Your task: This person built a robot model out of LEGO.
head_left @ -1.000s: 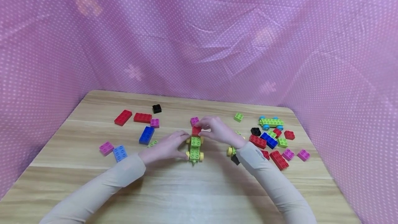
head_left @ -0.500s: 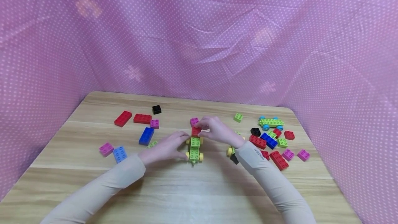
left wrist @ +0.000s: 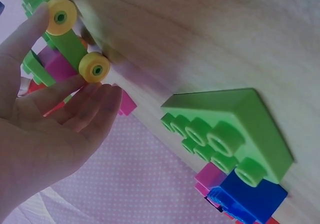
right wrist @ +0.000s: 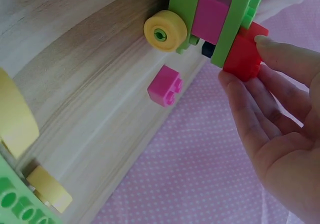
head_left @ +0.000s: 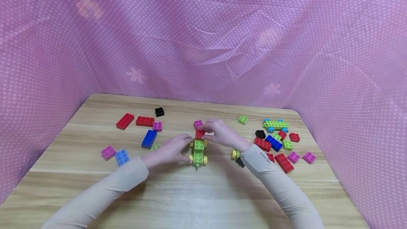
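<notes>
Near the middle of the table stands a green toy car base (head_left: pixel 198 158) with yellow wheels (right wrist: pixel 165 31). Above it sits a magenta brick (right wrist: pixel 212 16), topped by a long green brick (head_left: pixel 199 145). My left hand (head_left: pixel 173 149) holds the car from the left, thumb at the near wheel and fingers at the far one. At the far end, on the long green brick, is a red brick (right wrist: pixel 242 59). My right hand (head_left: pixel 220 133) pinches this red brick between thumb and fingers. A small dark piece (right wrist: pixel 208 49) shows under the green brick beside it.
Loose magenta brick (head_left: pixel 198 124) lies just beyond the car. To the left are red, blue, black and magenta bricks, with a green brick (left wrist: pixel 235 129) by my left hand. On the right lie more bricks, a blue-wheeled car base (head_left: pixel 276 125) and a yellow-wheeled piece (head_left: pixel 235 154).
Hands, car and red brick keep nearly the same places. Only a slight shift of the whole head view shows.
</notes>
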`<state>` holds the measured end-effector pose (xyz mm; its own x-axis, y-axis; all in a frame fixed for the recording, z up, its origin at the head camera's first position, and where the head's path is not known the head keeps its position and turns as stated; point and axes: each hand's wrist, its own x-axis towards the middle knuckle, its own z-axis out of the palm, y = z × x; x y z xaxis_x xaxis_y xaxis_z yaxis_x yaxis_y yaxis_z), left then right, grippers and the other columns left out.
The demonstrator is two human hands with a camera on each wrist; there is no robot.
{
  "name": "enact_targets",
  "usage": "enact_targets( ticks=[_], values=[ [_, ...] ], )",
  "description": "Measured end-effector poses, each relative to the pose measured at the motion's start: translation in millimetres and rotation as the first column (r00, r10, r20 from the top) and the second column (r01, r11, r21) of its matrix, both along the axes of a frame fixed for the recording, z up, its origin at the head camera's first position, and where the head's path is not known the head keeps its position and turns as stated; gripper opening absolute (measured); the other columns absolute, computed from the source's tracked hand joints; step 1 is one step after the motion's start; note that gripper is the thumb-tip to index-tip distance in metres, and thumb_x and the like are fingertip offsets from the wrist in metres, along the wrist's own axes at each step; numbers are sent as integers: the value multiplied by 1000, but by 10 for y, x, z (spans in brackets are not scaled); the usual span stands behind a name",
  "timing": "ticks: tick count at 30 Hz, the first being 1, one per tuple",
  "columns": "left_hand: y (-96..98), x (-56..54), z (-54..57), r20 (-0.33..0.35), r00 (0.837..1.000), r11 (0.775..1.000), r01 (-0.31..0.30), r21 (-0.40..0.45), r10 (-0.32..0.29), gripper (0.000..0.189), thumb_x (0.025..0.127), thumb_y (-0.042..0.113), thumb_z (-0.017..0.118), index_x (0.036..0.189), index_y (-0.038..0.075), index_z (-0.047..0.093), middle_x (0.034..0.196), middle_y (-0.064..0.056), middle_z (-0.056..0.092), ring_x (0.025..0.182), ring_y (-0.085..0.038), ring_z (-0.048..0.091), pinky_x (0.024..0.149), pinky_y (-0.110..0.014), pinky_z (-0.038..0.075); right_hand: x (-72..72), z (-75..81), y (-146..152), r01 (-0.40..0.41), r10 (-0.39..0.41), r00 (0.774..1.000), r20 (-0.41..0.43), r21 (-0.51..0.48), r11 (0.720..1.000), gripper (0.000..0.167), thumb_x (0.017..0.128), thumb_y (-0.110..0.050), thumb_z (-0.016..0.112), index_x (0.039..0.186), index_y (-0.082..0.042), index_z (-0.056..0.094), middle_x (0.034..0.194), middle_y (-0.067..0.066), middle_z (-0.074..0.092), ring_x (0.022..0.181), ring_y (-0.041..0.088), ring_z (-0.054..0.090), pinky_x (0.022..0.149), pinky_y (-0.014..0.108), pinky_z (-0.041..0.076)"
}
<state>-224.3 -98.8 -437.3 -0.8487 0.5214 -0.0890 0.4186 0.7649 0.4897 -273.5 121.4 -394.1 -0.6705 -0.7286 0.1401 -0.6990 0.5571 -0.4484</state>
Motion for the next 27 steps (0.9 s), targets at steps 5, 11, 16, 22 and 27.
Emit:
enact_targets(
  ticks=[5, 11, 16, 22, 27],
  values=[
    [-7, -13, 2, -3, 1000, 1000, 0, -12, 0, 85, 76, 39, 84, 145, 5, 48, 151, -15, 47, 140, -32, 45, 117, -50, 40, 3, -17, 14, 6, -6, 1000, -22, -4, 1000, 32, 88, -11, 73, 119, -4, 69, 107, 8, 73, 96, 17, 70, 86, 27, 61],
    [-6, -14, -20, 0, 1000, 1000, -12, -7, 12, 85, 76, 38, 84, 145, 6, 48, 151, -14, 47, 140, -31, 46, 117, -50, 40, 17, -44, 38, 11, -12, 999, -34, -14, 1000, 32, 89, -12, 73, 120, -5, 68, 111, 8, 73, 100, 17, 71, 90, 31, 61],
    [-2, 10, -22, 9, 1000, 1000, -16, 1, 16, 84, 76, 37, 84, 145, 7, 48, 152, -13, 46, 141, -31, 44, 118, -50, 40, 35, -59, 67, -9, 8, 1000, -27, -41, 999, 32, 88, -10, 73, 119, -2, 68, 113, 11, 73, 102, 22, 71, 92, 34, 60],
    [7, 20, -7, -1, 1000, 1000, -19, -9, 19, 86, 75, 38, 85, 146, 7, 46, 152, -13, 47, 140, -30, 45, 118, -49, 39, 48, -45, 147, -24, 21, 999, -40, -90, 996, 32, 88, -7, 72, 119, 1, 67, 114, 16, 71, 102, 30, 70, 92, 38, 60],
    [21, 19, -44, -10, 999, 999, -30, -21, 30, 88, 74, 40, 85, 147, 8, 46, 151, -10, 47, 140, -28, 46, 118, -47, 40, 64, -30, 308, -2, -3, 997, -73, -70, 998, 32, 89, -11, 72, 119, -1, 66, 116, 16, 71, 102, 29, 70, 92, 38, 60]
  ],
)
